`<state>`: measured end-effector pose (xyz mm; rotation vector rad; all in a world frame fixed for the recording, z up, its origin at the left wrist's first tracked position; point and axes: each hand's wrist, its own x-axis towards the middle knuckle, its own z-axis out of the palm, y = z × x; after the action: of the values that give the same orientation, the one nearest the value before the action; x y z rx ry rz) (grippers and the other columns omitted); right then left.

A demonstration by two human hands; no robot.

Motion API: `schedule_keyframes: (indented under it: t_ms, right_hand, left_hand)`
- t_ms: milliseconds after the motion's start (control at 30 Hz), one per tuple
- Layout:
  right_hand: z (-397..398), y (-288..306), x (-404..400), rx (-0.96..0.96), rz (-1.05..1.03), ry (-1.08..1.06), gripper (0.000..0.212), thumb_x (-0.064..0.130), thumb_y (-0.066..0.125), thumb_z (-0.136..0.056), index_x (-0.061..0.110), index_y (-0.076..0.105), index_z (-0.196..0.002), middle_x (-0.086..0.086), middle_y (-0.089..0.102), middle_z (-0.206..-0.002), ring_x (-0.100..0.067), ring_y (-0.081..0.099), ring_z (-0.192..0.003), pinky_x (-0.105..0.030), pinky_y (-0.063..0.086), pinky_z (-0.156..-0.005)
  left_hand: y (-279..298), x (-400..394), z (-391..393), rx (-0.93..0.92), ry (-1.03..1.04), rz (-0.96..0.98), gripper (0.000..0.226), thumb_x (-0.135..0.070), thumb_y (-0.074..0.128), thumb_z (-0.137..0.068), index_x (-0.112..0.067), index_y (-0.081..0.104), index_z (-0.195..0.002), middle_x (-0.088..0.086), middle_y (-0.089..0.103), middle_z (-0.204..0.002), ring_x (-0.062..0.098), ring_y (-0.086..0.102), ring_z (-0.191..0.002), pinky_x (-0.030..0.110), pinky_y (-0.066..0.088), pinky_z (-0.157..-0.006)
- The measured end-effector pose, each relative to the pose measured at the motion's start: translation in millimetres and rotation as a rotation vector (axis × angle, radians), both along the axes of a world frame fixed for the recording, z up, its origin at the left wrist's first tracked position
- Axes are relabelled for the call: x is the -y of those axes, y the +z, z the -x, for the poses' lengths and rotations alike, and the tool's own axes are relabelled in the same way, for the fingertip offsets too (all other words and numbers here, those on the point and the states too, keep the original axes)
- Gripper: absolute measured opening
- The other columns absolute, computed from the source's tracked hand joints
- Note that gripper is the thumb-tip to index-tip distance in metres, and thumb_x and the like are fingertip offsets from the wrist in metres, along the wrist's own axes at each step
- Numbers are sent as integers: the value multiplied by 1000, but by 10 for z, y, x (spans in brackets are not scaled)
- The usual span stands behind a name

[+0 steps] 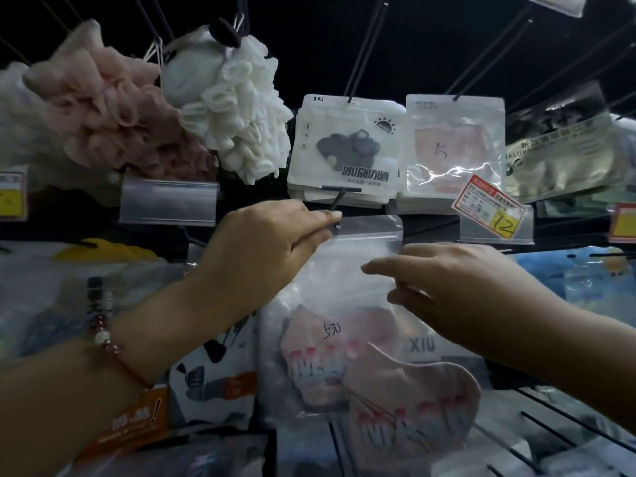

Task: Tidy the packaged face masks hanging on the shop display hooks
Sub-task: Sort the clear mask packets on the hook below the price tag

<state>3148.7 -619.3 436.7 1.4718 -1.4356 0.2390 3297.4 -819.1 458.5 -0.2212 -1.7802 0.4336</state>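
Head view of a shop display. At centre frame, a clear zip-top bag (347, 287) holding a pink face mask (323, 356) printed with pale letters hangs at the tip of a black display hook (339, 196), whose T-shaped end shows just above the bag's top edge.

Left hand (265, 249): the forearm enters from the lower left of the frame and rises toward centre, wrist bearing a beaded bracelet (106, 342). The grip is closed on the upper left corner of the bag, thumb and forefinger pinching the header strip beside the hook tip.

Right hand (457, 287): the forearm enters from the right edge and reaches left. The forefinger is extended across the bag's front and the thumb is curled beneath it, pinching the right side of the bag below the zip line.

A second pink mask pack (413, 414) lies lower right of the held bag, partly overlapped by it.

Upper centre, two stacks hang on hooks side by side: white packs showing a grey mask (344, 149), and clear packs with a pink mask (454, 149). A red and yellow price tag (488, 208) sits below the clear stack.

Upper left, a pink mesh bath sponge (113, 115) and a white one (241, 111) hang touching each other, above a clear label holder (168, 201).
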Motion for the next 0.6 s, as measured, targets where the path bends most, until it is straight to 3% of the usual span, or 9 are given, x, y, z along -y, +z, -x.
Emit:
schedule_keyframes:
  t_ms: [133,300,433,600]
  right_hand:
    - [59,3,39,14,-2,6,43,30,74,-84,35,62,-125,13,69,-95,-17,68,-72,-32,51,-52]
    - [69,-3,72,62,-28,-4,42,32,71,-86,38,61,-127,15,68,-97,-14,68,-77,-26,42,-56]
    - [38,31,74,91,-57,3,42,35,63,-92,42,55,-133,17,66,-107,-14,66,-90,-27,38,-64]
    - [18,50,73,119,-74,5,44,38,58,-95,46,49,-137,17,63,-113,-13,63,-94,-28,44,-67]
  left_hand:
    - [9,-4,12,3,99,55,30,-35,60,-95,-22,74,-118,-7,68,-82,9,60,-68,34,56,-56]
    - [-6,15,34,36,125,0,29,-39,59,-95,-25,74,-116,-11,66,-81,6,56,-68,33,56,-60]
    - [-24,104,69,33,397,269,23,-28,59,-99,-16,72,-114,-3,58,-74,18,49,-61,35,50,-53]
    - [-51,169,33,-6,468,424,26,-22,60,-100,-9,68,-121,7,63,-88,26,55,-73,42,47,-63]
